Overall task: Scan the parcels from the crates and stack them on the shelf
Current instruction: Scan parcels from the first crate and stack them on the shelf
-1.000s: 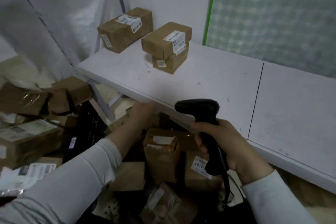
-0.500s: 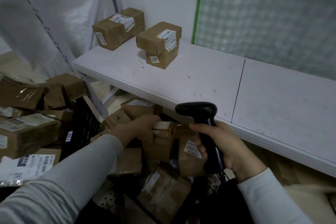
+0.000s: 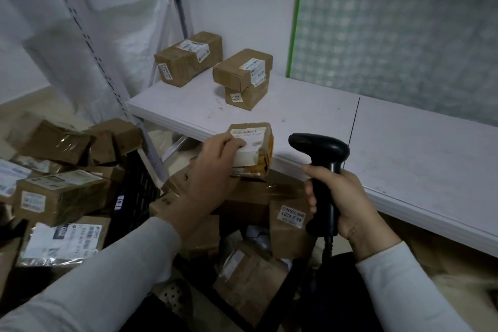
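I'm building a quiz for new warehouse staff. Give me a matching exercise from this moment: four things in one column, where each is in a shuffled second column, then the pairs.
Things:
1. black scanner
2. parcel with the yellow tape
3. parcel marked 44-2-4201
4. two stacked parcels

Places:
A. lying in the pile below the shelf edge
B. gripped upright in the right hand
C. standing on the white shelf near the back wall
D. held up by the left hand at the shelf's front edge

Pairs: 1-B, 2-D, 3-A, 4-C
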`<state>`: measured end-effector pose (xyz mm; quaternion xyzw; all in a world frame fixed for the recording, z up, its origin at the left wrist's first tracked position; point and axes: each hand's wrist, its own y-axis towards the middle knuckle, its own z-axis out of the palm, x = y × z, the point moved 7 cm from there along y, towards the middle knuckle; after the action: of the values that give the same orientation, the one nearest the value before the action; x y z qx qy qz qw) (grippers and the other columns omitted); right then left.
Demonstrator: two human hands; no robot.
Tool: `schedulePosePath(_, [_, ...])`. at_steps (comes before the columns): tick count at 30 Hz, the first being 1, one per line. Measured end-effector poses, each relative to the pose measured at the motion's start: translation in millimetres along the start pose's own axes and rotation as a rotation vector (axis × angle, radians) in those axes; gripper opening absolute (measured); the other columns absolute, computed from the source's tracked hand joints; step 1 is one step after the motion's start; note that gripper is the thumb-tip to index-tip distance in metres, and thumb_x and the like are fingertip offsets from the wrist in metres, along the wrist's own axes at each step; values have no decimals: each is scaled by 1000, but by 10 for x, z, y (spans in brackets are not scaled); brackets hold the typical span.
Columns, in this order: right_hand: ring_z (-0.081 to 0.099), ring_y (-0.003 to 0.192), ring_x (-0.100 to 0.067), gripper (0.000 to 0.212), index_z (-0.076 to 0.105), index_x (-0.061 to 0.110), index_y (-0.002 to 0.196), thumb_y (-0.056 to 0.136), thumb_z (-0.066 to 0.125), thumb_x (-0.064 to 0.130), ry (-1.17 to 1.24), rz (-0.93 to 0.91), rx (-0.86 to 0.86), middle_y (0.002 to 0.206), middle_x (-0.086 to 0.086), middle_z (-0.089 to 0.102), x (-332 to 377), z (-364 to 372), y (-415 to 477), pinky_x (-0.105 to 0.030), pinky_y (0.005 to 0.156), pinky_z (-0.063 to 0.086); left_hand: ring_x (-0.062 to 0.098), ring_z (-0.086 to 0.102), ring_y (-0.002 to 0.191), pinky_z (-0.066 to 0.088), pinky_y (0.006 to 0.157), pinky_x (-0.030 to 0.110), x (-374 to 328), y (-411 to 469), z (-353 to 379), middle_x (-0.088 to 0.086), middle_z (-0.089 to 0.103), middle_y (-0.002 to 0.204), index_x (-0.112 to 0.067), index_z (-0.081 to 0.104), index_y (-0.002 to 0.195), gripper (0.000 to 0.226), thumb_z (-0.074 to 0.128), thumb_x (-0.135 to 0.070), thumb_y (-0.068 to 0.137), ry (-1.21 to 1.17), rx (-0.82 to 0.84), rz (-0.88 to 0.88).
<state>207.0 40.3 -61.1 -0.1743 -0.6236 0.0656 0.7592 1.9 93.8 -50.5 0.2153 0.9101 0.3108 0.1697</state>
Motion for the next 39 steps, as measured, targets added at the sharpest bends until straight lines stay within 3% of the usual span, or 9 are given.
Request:
schedulePosePath(6, [47,41,-18,17,57,5,86,85,69,17,26,-8,-34,53,-7,56,-24,-181,-60,-26,42,40,42,57,106,56,76,40,-241,123,551,28,54,118,-10,55,114,64,88,-13,59,-16,86,-90])
schedulePosePath(10, [47,41,-17,17,57,4,91,86,68,15,34,1,-56,54,-8,56,-45,-270,-2,-26,40,40,43,41,126,46,99,28,-335,12,685,29,32,140,-9,51,127,64,76,2,69,-244,55,-191])
schedulePosePath(12, [46,41,-18,16,57,4,89,86,68,15,29,12,-55,54,-8,55,-65,-273,45,-26,40,40,28,28,130,27,96,0,-273,-64,795,16,12,147,-10,37,139,71,65,7,76,-533,99,-473])
schedulePosePath(16, [48,41,-17,15,58,5,88,85,68,15,4,30,-28,53,-6,56,-83,-247,108,-26,42,41,19,53,106,52,86,37,-183,-224,1063,9,40,138,-25,27,142,62,58,-13,91,-1235,-5,-1222])
schedulePosePath(19, [47,40,-18,15,58,5,85,85,68,16,-44,22,-16,52,-7,56,-64,-238,122,-27,43,40,19,61,93,54,66,31,-237,-256,1169,9,58,122,-16,34,140,56,61,-22,92,-1516,39,-1475])
schedulePosePath(22, [47,40,-18,17,58,3,89,87,68,17,-128,15,3,53,-7,56,-47,-214,123,-27,42,40,18,63,90,51,64,27,-269,-248,1145,9,66,108,-9,59,117,30,63,-21,90,-1509,225,-1470])
schedulePosePath(26, [47,38,-19,18,58,5,90,87,70,18,-214,-34,15,51,-6,56,6,-175,95,-27,40,40,17,64,94,52,72,24,-231,-236,1043,7,69,104,-12,65,102,14,65,-16,88,-1468,265,-1331])
schedulePosePath(33, [49,40,-17,16,59,7,88,88,68,20,-262,-78,34,51,-4,56,135,-100,-81,-27,42,44,13,65,95,52,79,27,-99,-240,837,1,67,106,-23,60,102,18,67,-16,86,-1288,222,-1093])
schedulePosePath(39, [49,39,-16,20,58,6,82,89,67,22,-257,-85,59,50,-4,55,195,-26,-176,-26,41,43,19,66,103,53,93,38,-37,-243,794,7,68,113,-11,59,121,37,68,-16,86,-1254,195,-1050])
